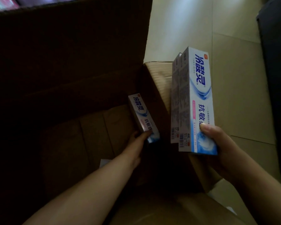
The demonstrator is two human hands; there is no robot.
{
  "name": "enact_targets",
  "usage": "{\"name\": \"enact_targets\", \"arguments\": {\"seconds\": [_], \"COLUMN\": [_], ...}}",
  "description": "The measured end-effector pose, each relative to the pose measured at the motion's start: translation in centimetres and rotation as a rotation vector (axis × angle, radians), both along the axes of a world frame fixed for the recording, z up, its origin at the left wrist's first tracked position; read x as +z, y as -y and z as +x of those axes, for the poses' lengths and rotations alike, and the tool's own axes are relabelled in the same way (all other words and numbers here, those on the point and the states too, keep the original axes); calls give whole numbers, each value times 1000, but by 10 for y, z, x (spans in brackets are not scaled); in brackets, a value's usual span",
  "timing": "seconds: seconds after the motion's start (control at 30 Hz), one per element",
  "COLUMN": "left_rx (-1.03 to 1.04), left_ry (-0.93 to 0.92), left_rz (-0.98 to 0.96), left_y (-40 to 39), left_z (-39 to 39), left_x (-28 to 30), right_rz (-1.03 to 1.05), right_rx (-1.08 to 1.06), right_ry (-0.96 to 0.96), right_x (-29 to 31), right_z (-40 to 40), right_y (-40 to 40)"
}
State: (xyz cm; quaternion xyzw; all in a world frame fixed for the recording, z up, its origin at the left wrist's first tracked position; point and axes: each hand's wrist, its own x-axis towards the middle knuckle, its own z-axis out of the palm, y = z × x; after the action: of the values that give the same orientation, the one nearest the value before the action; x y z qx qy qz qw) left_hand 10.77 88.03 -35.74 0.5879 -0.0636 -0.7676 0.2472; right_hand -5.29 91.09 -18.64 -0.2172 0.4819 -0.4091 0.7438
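Your left grip (135,147) pinches one toothpaste box (141,114) low inside the big cardboard carton (87,135), probably to lift it out. At 3 o'clock from it, your right grip (222,143) holds two toothpaste boxes (196,98) pressed together, so none slips.

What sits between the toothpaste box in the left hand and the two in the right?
Head view: only the carton's side wall and its out-folded flap lie between the single box and the pair in the right hand.
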Motion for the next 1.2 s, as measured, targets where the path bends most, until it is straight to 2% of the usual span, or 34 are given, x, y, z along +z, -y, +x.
{"name": "enact_targets", "arguments": {"seconds": [0.23,0.33,0.47,0.77,0.97,1.2], "left_rx": [-23,-39,-15,117,233,218], "left_ry": [-165,-152,-155,-293,-305,-107], "left_rz": [38,32,19,-63,-60,-287], "left_y": [14,5,-16,-85,-112,-111], "left_z": [14,27,42,82,119,144], "left_x": [38,74,150,373,538,691], "right_rz": [44,76,154,250,271,223], "right_rx": [11,57,98,331,443,461], "right_ry": [-124,-184,-226,-339,-276,-215], "right_x": [4,10,41,229,381,520], "right_z": [-2,0,7,54,90,138], "right_y": [4,6,6,-27,-41,-29]}}
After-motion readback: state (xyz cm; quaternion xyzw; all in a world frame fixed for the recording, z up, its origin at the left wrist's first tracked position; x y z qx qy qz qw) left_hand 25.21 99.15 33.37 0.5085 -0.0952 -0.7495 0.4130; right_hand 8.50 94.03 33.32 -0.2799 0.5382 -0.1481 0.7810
